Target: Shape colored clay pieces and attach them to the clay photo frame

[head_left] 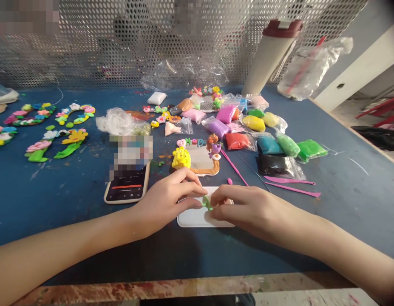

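A small piece of light green modelling clay (207, 203) is between my two hands, just over a white rectangular board (193, 219). My left hand (169, 195) holds its left edge with thumb and index finger. From the other side, my right hand (248, 207) grips it with curled fingers that hide part of it. Behind the board lies a decorated frame (201, 158) with a yellow clay figure (181, 158), small clay figures and coloured letters along its border. A tiny pink clay piece or tool tip (229, 181) lies near the board's back edge.
A phone (126, 187) lies left of my hand. Pink modelling tools (290, 180) and bagged clay, such as a red packet (238, 141), spread to the right. A tumbler (270, 55) stands at the back by the perforated metal panel (120, 55). Flower-decorated clay pieces (75, 114) lie left.
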Action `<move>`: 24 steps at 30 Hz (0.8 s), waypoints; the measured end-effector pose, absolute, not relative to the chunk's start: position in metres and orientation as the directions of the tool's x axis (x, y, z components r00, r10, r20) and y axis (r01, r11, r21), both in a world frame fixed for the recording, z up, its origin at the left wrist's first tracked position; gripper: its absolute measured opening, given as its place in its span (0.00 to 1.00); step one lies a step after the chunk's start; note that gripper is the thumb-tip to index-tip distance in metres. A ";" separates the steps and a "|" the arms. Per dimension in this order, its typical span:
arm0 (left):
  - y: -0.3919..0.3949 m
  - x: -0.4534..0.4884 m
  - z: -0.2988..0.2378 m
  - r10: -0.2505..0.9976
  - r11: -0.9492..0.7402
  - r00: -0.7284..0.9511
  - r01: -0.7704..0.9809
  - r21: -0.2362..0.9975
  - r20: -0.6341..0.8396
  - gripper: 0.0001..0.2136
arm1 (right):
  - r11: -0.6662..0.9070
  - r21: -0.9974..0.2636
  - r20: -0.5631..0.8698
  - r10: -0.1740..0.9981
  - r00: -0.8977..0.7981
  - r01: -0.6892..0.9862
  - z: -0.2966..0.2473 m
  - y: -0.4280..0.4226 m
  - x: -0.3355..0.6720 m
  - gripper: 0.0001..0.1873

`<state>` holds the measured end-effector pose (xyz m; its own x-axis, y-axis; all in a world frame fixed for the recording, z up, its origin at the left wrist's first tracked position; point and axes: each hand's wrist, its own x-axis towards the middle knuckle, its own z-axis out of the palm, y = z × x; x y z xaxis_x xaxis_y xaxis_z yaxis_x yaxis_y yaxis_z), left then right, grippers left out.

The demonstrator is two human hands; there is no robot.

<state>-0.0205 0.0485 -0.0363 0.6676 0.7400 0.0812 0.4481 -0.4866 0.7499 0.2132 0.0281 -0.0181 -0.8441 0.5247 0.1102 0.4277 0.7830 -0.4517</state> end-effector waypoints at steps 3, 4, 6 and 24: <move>0.049 -0.020 -0.036 0.741 -0.484 0.667 0.448 0.752 0.080 0.07 | 0.787 -0.447 0.124 0.525 -0.842 0.425 -0.020 0.027 0.212 0.09; 0.048 -0.020 -0.036 0.743 -0.481 0.665 0.450 0.752 0.076 0.07 | 0.787 -0.445 0.132 0.528 -0.839 0.426 -0.020 0.027 0.211 0.09; 0.048 -0.019 -0.036 0.745 -0.476 0.663 0.454 0.753 0.071 0.06 | 0.787 -0.440 0.151 0.539 -0.829 0.432 -0.021 0.027 0.209 0.09; 0.047 -0.019 -0.034 0.754 -0.459 0.655 0.467 0.756 0.054 0.05 | 0.728 -0.414 0.294 0.675 -0.677 0.546 -0.030 0.014 0.188 0.13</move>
<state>-0.0194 0.0471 -0.0340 0.6547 0.7540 0.0537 0.4669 -0.4592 0.7557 0.1877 0.0144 -0.0303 -0.6772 0.6746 0.2938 0.5457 0.7283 -0.4144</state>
